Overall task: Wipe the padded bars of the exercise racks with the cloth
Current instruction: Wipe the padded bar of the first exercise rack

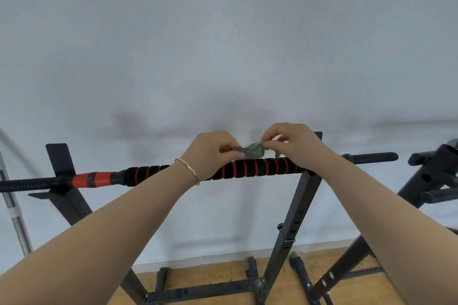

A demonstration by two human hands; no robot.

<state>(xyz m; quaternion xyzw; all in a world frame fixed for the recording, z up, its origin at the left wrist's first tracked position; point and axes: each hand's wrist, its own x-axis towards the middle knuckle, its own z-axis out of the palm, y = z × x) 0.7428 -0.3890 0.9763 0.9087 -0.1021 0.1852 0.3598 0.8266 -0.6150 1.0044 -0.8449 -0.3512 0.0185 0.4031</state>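
Note:
A bar with black foam padding wound in red stripes [250, 168] lies across a black rack at chest height. Just above its middle, a small crumpled grey-green cloth [252, 150] is stretched between both hands. My left hand [213, 151], with a thin bracelet at the wrist, pinches the cloth's left end. My right hand [295, 143] pinches its right end. The cloth hangs a little above the padding; whether it touches the bar I cannot tell.
The rack's right upright [295, 218] and left support [62, 173] hold the bar, whose threaded ends stick out on both sides. Another black rack [433, 176] stands at the right. A chrome pole [14, 218] leans at the left. A white wall is behind, a wooden floor below.

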